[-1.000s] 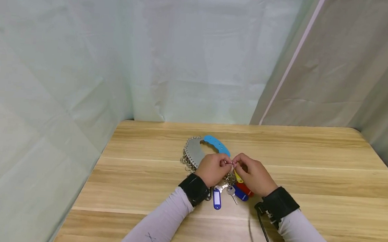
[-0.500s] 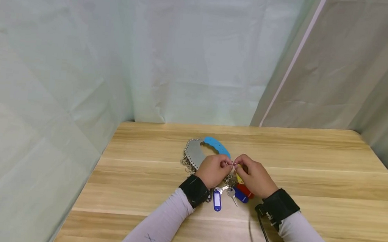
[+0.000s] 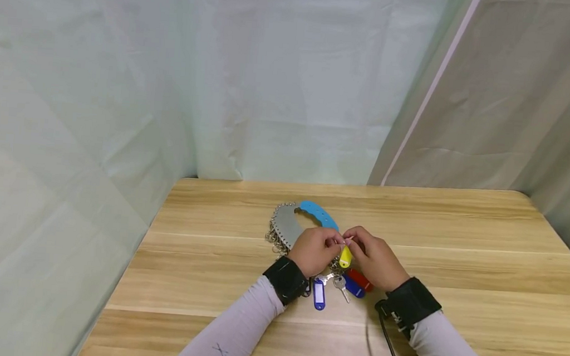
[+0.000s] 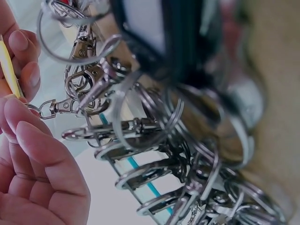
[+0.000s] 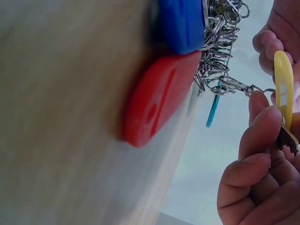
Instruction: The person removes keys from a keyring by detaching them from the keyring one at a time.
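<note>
Fingertips of my left hand (image 3: 313,248) and right hand (image 3: 375,259) meet just above the table, both pinching a small key ring (image 5: 269,90). A yellow key tag (image 3: 346,257) hangs from it below the fingertips. In the right wrist view a dark key (image 5: 288,139) shows by the tag's lower end. A metal swivel clasp (image 4: 62,107) links the ring to a crescent-shaped grey plate (image 3: 287,223) with a blue handle (image 3: 318,213), lying beyond the left hand. Fingers partly hide the ring.
Many clasps and rings (image 4: 154,173) line the plate's edge. Near the hands lie a blue tag with white label (image 3: 319,294), a silver key (image 3: 341,286), a red tag (image 3: 360,280) and another blue tag (image 3: 354,286). A black cable (image 3: 389,342) runs from the right wristband.
The yellow tag has shifted slightly left and turned its broad face up between the hands. Both hands stay in nearly the same place, still pinching.
</note>
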Available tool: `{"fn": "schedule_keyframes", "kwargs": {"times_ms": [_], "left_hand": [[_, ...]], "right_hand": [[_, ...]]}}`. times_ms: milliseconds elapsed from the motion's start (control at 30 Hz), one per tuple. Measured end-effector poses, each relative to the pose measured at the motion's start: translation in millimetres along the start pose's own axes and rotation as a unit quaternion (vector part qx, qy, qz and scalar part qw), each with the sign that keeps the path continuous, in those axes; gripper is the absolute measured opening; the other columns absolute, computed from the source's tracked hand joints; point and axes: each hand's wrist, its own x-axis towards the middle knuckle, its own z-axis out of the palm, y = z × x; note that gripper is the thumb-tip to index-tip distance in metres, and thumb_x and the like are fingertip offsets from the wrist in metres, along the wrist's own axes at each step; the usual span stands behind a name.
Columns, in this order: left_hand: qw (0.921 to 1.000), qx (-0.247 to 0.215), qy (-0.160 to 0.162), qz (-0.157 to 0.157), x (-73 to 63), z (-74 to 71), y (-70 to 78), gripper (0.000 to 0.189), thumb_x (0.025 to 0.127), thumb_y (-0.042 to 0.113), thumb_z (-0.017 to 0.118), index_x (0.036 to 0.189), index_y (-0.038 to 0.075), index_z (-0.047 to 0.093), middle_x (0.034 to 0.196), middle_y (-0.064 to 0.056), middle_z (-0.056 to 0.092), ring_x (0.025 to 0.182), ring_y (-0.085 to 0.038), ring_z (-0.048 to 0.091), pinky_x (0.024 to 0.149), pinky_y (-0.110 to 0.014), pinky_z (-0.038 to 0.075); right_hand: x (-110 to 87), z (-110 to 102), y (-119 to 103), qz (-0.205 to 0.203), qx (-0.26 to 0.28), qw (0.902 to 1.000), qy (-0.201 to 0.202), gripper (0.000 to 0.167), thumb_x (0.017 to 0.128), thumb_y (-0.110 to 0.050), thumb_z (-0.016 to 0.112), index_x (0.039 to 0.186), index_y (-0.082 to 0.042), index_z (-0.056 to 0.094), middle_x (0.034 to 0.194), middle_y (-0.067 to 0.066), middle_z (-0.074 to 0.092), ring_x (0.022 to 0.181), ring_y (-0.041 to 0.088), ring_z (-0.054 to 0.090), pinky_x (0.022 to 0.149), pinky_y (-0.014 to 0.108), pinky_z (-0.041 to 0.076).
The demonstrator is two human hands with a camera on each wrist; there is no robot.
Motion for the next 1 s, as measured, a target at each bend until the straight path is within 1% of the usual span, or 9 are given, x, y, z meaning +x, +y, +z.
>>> {"fn": "schedule_keyframes", "kwargs": {"times_ms": [100, 267, 400, 567, 700, 800, 1000], "left_hand": [[1.0, 0.006, -0.003, 0.005, 0.0, 0.7, -0.4, 0.011, 0.097, 0.019, 0.066, 0.098, 0.014, 0.076, 0.075, 0.003, 0.063, 0.068, -0.006, 0.052, 0.066, -0.019, 0.043], [0.9998, 0.016, -0.01, 0.002, 0.1, 1.6, -0.7, 0.01, 0.097, 0.019, 0.067, 0.099, 0.015, 0.076, 0.075, 0.006, 0.061, 0.069, -0.005, 0.051, 0.066, -0.018, 0.042], [0.9999, 0.009, -0.012, 0.0, 0.2, 1.8, -0.3, 0.011, 0.097, 0.02, 0.067, 0.1, 0.014, 0.076, 0.076, 0.004, 0.064, 0.069, -0.005, 0.052, 0.066, -0.018, 0.043], [0.9998, -0.004, -0.012, -0.016, -0.5, 2.7, 0.5, 0.016, 0.098, 0.022, 0.065, 0.102, 0.012, 0.076, 0.079, 0.003, 0.068, 0.068, -0.003, 0.053, 0.066, -0.018, 0.045], [0.9995, 0.004, -0.005, -0.032, -0.2, 3.2, -0.4, 0.017, 0.098, 0.024, 0.065, 0.102, 0.013, 0.077, 0.076, 0.006, 0.067, 0.064, -0.002, 0.052, 0.062, -0.018, 0.043], [0.9994, 0.006, 0.002, -0.034, 0.5, 3.4, -1.3, 0.017, 0.097, 0.024, 0.065, 0.101, 0.013, 0.077, 0.075, 0.006, 0.066, 0.062, -0.003, 0.051, 0.061, -0.018, 0.043], [0.9992, 0.011, 0.012, -0.037, 1.1, 2.9, -1.5, 0.017, 0.097, 0.023, 0.064, 0.099, 0.013, 0.077, 0.074, 0.005, 0.066, 0.062, -0.004, 0.051, 0.061, -0.019, 0.042]], "right_hand": [[-0.5, -0.1, 1.1, 0.001, -0.004, 1.0, 0.002, 0.016, 0.105, -0.017, 0.054, 0.118, -0.013, 0.062, 0.091, 0.004, 0.066, 0.074, 0.014, 0.053, 0.068, 0.026, 0.044], [-1.3, -0.5, 2.2, 0.001, -0.015, 0.9999, 0.008, 0.018, 0.105, -0.018, 0.053, 0.118, -0.015, 0.066, 0.098, 0.005, 0.068, 0.077, 0.015, 0.054, 0.071, 0.027, 0.044], [-1.3, -0.1, 2.3, -0.005, -0.015, 0.9998, 0.013, 0.019, 0.105, -0.017, 0.054, 0.117, -0.014, 0.068, 0.101, 0.007, 0.07, 0.078, 0.015, 0.055, 0.072, 0.027, 0.044], [-1.1, 0.5, 1.4, -0.009, -0.009, 0.9998, 0.019, 0.017, 0.104, -0.017, 0.056, 0.115, -0.014, 0.069, 0.098, 0.005, 0.069, 0.077, 0.014, 0.054, 0.071, 0.026, 0.044], [-1.3, 0.1, -0.3, -0.01, -0.003, 0.9998, 0.016, 0.016, 0.104, -0.018, 0.056, 0.114, -0.015, 0.069, 0.088, 0.0, 0.063, 0.071, 0.011, 0.052, 0.067, 0.025, 0.044], [-1.8, -1.0, -2.1, -0.01, 0.001, 0.9999, 0.012, 0.016, 0.104, -0.018, 0.056, 0.114, -0.016, 0.069, 0.083, -0.001, 0.058, 0.064, 0.011, 0.05, 0.062, 0.025, 0.043], [-2.2, -2.8, -4.4, -0.012, 0.007, 0.9999, 0.003, 0.015, 0.104, -0.019, 0.057, 0.114, -0.018, 0.068, 0.08, -0.003, 0.056, 0.058, 0.009, 0.049, 0.059, 0.026, 0.045]]}}
